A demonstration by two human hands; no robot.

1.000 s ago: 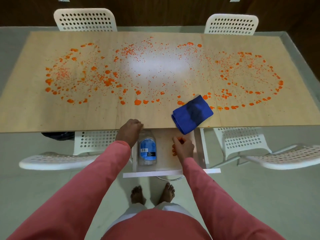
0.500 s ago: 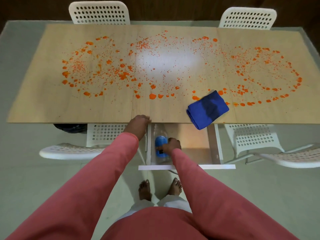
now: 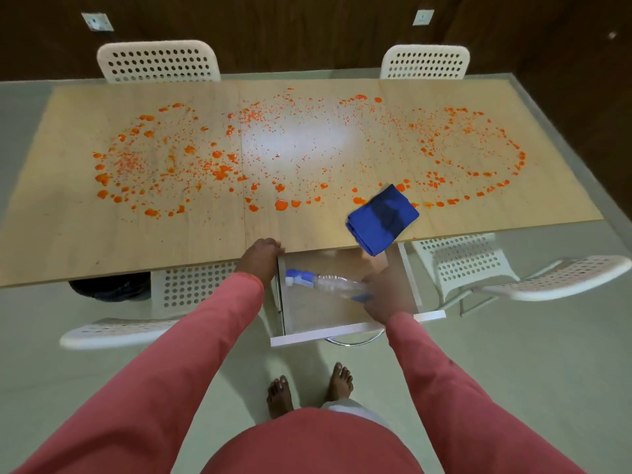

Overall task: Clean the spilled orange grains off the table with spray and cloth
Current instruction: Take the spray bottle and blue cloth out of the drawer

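Observation:
Orange grains point(image 3: 219, 172) lie scattered in wide rings across the wooden table point(image 3: 68, 241). A folded blue cloth point(image 3: 381, 218) sits at the table's near edge and overhangs it slightly. Below that edge an open white drawer point(image 3: 328, 335) sticks out. My right hand point(image 3: 386, 294) is closed around the base of a clear spray bottle point(image 3: 328, 282), held tilted over the drawer with its blue-and-white nozzle pointing left. My left hand point(image 3: 261, 258) rests curled on the table's front edge, just left of the drawer.
Two white perforated chairs point(image 3: 159, 61) stand at the far side against a dark wall. Two more chairs point(image 3: 557, 277) are at the near side, left and right of the drawer. A dark object point(image 3: 109, 285) lies under the table at left. My bare feet point(image 3: 307, 388) stand on pale floor.
My right hand reached into the drawer, gripped the spray bottle that lay there and lifted it, tilting it sideways. The left hand stayed on the table edge.

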